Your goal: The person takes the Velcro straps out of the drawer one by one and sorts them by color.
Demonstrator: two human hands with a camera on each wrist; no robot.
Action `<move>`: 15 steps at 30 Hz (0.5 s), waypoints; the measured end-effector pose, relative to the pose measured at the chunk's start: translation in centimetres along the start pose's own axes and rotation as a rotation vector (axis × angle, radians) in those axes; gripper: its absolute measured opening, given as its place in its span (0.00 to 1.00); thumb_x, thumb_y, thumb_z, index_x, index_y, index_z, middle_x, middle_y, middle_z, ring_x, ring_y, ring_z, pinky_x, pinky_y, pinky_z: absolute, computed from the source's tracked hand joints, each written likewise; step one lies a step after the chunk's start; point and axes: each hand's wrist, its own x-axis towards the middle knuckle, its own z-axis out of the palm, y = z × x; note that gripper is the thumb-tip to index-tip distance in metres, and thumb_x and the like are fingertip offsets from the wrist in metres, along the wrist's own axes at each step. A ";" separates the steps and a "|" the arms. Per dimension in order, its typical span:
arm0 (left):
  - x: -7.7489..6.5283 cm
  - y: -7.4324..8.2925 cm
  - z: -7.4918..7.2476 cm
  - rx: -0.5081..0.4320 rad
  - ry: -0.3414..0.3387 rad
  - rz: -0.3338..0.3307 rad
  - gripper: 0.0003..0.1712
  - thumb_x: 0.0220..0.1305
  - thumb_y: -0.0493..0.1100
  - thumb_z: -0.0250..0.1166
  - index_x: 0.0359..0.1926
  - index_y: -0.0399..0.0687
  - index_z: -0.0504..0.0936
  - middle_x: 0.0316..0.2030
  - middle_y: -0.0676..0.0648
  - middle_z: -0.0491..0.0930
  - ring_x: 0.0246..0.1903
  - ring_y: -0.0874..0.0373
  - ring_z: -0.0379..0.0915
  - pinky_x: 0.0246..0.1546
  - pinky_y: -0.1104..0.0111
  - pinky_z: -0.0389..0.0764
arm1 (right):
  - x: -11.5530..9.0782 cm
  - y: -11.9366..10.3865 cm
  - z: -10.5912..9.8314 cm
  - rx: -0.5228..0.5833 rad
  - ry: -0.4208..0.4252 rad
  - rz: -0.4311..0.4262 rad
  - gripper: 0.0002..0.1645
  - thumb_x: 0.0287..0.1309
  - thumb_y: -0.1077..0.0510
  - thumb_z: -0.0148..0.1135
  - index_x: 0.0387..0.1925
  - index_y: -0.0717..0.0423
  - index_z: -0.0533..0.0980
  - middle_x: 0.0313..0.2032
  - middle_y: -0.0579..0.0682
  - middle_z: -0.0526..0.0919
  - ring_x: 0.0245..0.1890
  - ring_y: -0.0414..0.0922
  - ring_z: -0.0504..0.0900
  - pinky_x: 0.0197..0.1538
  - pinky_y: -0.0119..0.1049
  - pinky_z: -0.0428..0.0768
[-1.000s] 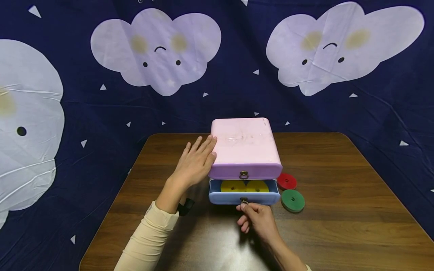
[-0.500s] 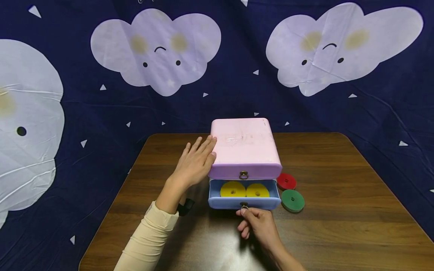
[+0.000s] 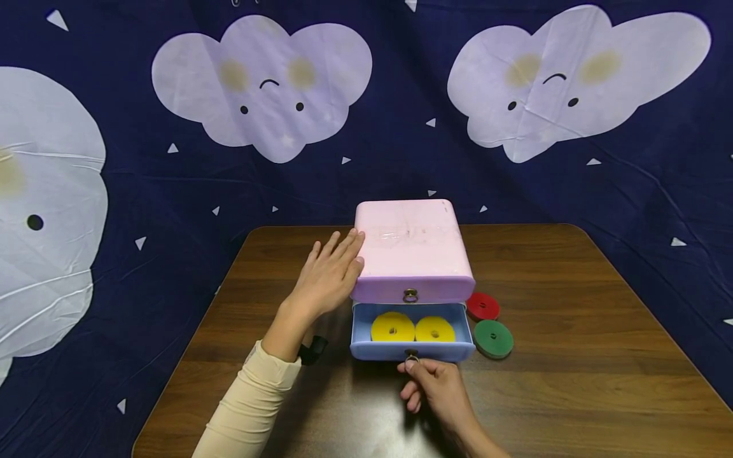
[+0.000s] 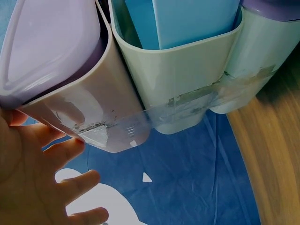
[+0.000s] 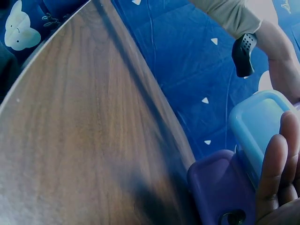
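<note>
Blue drawer [image 3: 378, 352] juts out from the pink-topped box [image 3: 409, 245], under a purple drawer [image 3: 378, 290] that sits flush. Inside the blue one, two yellow discs [image 3: 380, 327] lie flat, side by side. The right hand [image 3: 439, 386] pinches its ring [image 3: 412, 359]; the left hand [image 3: 328, 273], fingers straight and spread, rests against the box's left side. On the desk [image 3: 578, 318], right of the box, lie a red disc [image 3: 483, 310] and, nearer the person, a green disc [image 3: 494, 345].

Head view moderately lit, fairly sharp; pale glare on near part of table [image 3: 372, 423], soft shadows below right hand [image 3: 441, 388] and drawer [image 3: 375, 351]. Wrist views bluish; right one hazy, blurred dark shadow across table.
</note>
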 end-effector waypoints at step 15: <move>0.0 0.0 0.0 -0.015 0.009 -0.004 0.31 0.73 0.59 0.30 0.74 0.64 0.44 0.75 0.56 0.44 0.75 0.50 0.36 0.73 0.46 0.38 | -1.0 0.5 0.0 -0.007 -0.024 0.031 0.29 0.59 0.50 0.60 0.44 0.76 0.76 0.14 0.47 0.82 0.11 0.38 0.77 0.19 0.34 0.79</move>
